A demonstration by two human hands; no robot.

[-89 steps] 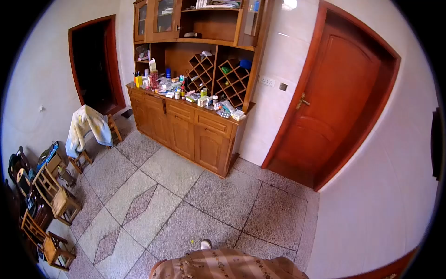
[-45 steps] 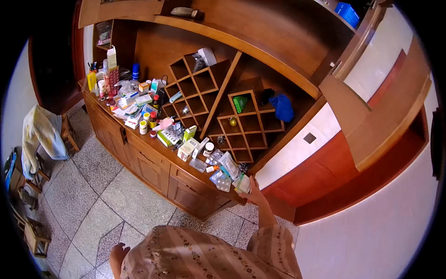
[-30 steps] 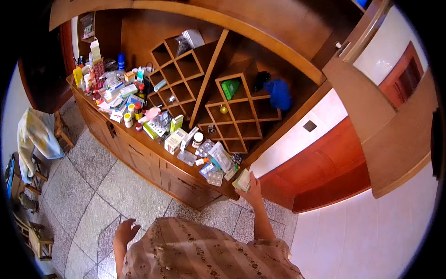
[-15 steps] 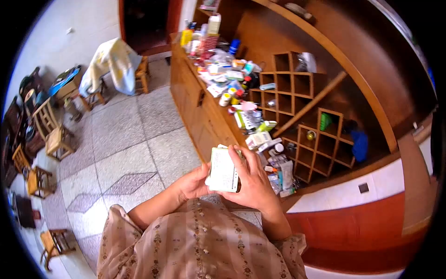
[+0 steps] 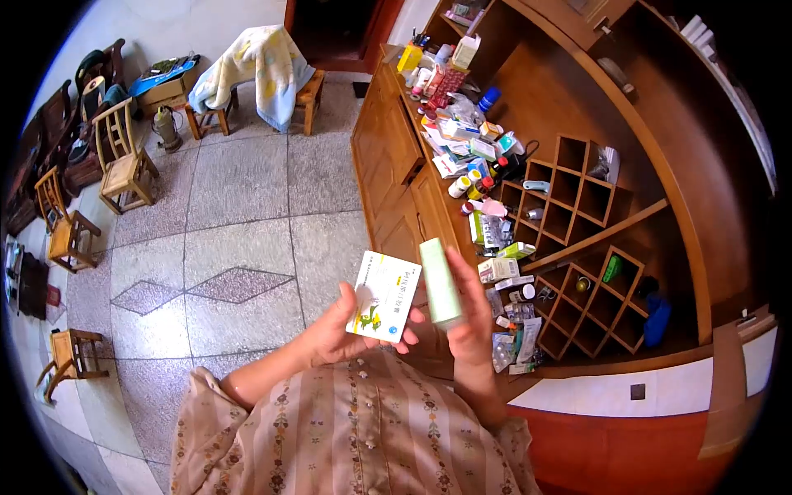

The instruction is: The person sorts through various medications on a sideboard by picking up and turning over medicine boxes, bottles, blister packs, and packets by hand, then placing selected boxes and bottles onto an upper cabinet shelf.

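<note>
My left hand is closed around the lower left side of a white medicine box with Chinese print and a green and yellow picture. Its broad face is turned up toward me. Just to the right, my right hand grips a pale green box, held narrow side up and slightly blurred. A small gap separates the two boxes, both held in front of my body. The right hand's fingers are partly hidden behind the green box.
Medicine boxes and bottles crowd the wooden cabinet top, including a carton close to my right hand. A lattice rack stands behind them. Wooden chairs and a cloth-draped chair line the left wall.
The boxes, earlier held together between both hands, are now apart, one in each hand. The white box's printed face has come into view. My view has shifted, moving the cabinet rightward.
</note>
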